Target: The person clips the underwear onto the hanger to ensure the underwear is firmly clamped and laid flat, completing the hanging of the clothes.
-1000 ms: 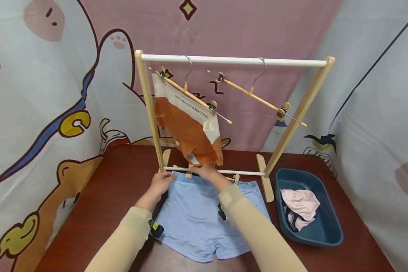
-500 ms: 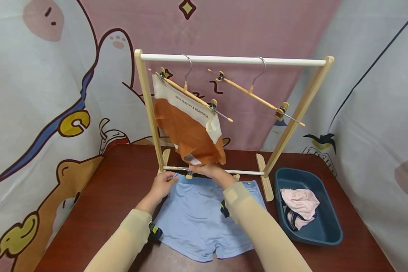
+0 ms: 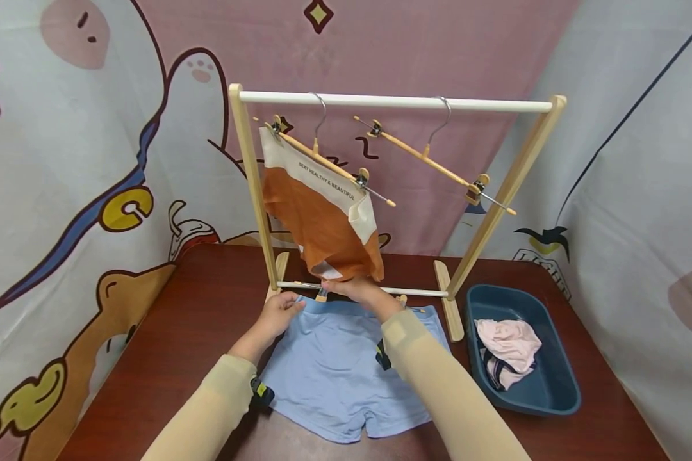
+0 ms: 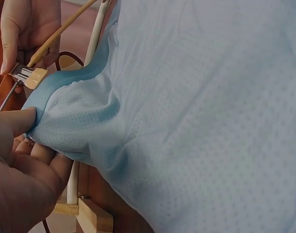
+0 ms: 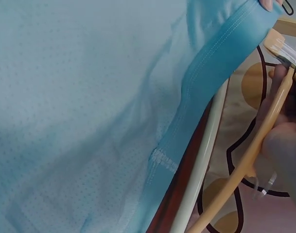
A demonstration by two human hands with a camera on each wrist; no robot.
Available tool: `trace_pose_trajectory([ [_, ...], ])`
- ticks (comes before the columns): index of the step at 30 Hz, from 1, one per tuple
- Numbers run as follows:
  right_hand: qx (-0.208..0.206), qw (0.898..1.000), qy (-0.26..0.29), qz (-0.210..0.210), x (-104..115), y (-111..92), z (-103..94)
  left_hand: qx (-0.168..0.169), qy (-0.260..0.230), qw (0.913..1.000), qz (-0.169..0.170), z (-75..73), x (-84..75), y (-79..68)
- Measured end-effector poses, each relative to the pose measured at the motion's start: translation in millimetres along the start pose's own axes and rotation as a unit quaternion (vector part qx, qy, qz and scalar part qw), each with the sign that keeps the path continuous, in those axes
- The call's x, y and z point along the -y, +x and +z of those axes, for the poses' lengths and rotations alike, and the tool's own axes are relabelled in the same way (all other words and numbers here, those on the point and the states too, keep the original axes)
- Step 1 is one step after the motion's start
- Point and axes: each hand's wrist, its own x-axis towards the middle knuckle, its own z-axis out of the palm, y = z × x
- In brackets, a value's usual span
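Note:
Light blue shorts (image 3: 346, 371) lie spread on the table, waistband toward the rack. My left hand (image 3: 275, 315) pinches the left corner of that waistband, thumb on top in the left wrist view. Just beyond the band, my right hand (image 3: 357, 291) grips a wooden clip hanger at its left clip (image 4: 37, 77). The hanger's bar (image 5: 250, 155) runs along the waistband. In the left wrist view the clip sits beside the waistband (image 4: 72, 75), and I cannot tell whether cloth is in it. The hanger's other clip (image 3: 402, 299) shows behind my right forearm.
Orange and white shorts (image 3: 317, 211) hang from a clip hanger on the rack (image 3: 392, 100), their hem at my right hand. A bare clip hanger (image 3: 423, 159) hangs beside them. At right stands a blue basin (image 3: 559, 384) holding pink cloth (image 3: 510, 346).
My left hand has shifted slightly right with the waistband corner. The right hand and forearm have moved a little right, and the orange shorts' hem has swung slightly right.

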Motion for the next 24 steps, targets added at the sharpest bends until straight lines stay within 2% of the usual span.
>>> trace_pose_trajectory([
  [3,-0.016,1.000,-0.006,-0.021,-0.6,-1.4,1.8,0.014,0.018,0.9997,-0.002,-0.6,-1.3,-1.0],
  [6,-0.034,0.999,-0.014,-0.026,-1.4,-3.1,4.0,0.018,0.034,0.9992,-0.003,-0.4,-2.1,-1.5],
  [17,-0.059,0.998,-0.013,-0.008,-5.3,-2.0,7.1,-0.011,0.037,0.9992,0.002,2.6,-0.8,-1.6],
  [19,-0.058,0.998,-0.011,-0.004,-5.8,-1.6,7.0,-0.013,0.033,0.9993,0.011,3.5,1.4,-1.0],
  [22,-0.058,0.998,-0.008,-0.002,-6.2,-1.2,7.5,-0.019,0.017,0.9981,0.057,4.0,5.0,-1.5],
  [24,-0.058,0.998,-0.010,-0.004,-6.2,-1.1,8.1,-0.021,0.002,0.9973,0.070,4.2,5.6,-2.0],
])
